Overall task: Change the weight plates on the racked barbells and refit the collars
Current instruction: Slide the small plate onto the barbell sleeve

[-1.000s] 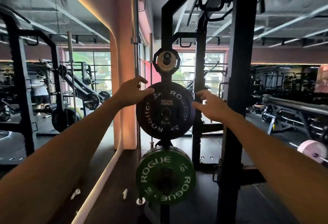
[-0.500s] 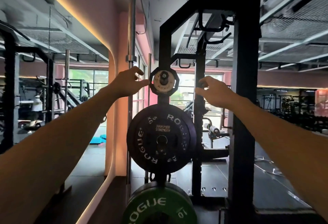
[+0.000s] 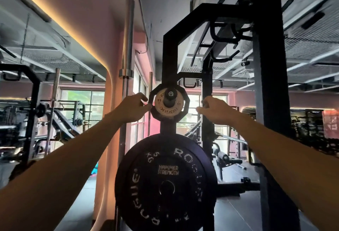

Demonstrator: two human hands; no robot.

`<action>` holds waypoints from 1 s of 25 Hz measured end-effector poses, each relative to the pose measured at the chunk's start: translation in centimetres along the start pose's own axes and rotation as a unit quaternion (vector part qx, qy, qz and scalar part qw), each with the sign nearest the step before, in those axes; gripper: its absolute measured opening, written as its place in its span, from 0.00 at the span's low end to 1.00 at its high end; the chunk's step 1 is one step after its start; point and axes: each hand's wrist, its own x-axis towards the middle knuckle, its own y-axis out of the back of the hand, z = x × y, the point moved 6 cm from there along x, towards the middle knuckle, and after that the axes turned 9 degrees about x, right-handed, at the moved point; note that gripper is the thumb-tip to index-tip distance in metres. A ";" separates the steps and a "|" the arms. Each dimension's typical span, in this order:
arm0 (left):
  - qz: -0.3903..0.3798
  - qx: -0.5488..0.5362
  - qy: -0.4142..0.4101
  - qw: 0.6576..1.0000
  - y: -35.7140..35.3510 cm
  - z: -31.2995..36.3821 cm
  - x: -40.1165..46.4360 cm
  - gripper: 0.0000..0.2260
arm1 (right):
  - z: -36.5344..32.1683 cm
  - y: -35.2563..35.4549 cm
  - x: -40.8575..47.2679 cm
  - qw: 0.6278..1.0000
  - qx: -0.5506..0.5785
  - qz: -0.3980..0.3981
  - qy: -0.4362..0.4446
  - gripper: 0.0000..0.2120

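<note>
Both hands are now sitting up at the small plates, having risen from the big black plate (image 3: 166, 181) since a second ago. Nearest, that big plate is hanging low on the rack post (image 3: 169, 47). Farther up, the left hand (image 3: 133, 108) is curling its fingers onto the left edge of the small black plate (image 3: 186, 100), gripping it. A pale plate (image 3: 168, 105) is sitting in front of it on the same peg. The right hand (image 3: 213, 109) is hovering just right, fingers loosely curled, touching nothing I can make out
</note>
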 end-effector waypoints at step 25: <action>-0.010 -0.198 0.057 0.979 -6.6 -2.4 11.2 0.11 | 1.6 -6.2 10.8 0.962 0.273 -0.005 -0.016 0.12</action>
